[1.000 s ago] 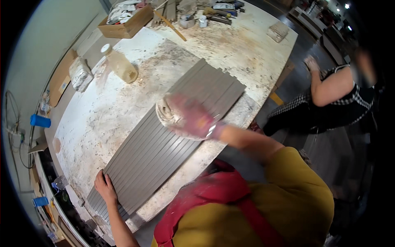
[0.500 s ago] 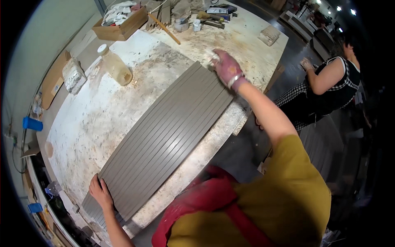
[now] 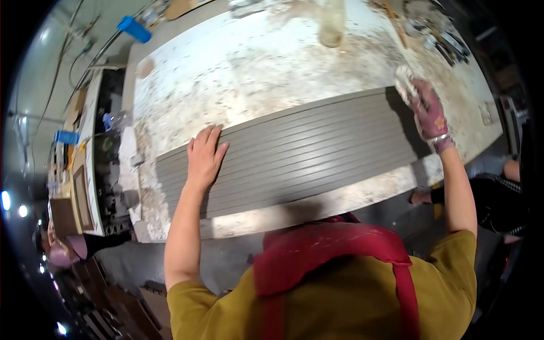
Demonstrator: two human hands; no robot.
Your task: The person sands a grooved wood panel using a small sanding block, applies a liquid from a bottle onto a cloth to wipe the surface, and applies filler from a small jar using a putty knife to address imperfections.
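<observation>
A long grey slatted panel [image 3: 306, 153] lies across the worktable [image 3: 272, 73] in front of me, lined lengthwise with narrow parallel grooves. I cannot tell whether it is one piece or strips laid side by side. Bare and with fingers extended, my left hand [image 3: 205, 156] rests flat on its left part, fingertips near the far edge. At the panel's right end my right hand [image 3: 429, 110], in a purple patterned glove, is closed around a crumpled white rag [image 3: 404, 85]. The rag is at the far right corner of the panel; contact there is unclear.
Beyond the panel stands a cloudy bottle [image 3: 331, 28]. Far right on the table are a wooden stick [image 3: 395, 25] and several hand tools [image 3: 447, 48]. A blue container [image 3: 134, 29] is by the wall. One person [image 3: 492, 201] is at the right, another [image 3: 65, 249] at the far left.
My view has swung left, so the panel now runs nearly crosswise. My left hand has come from the panel's left end onto its top. My right hand stays at the right end with the rag.
</observation>
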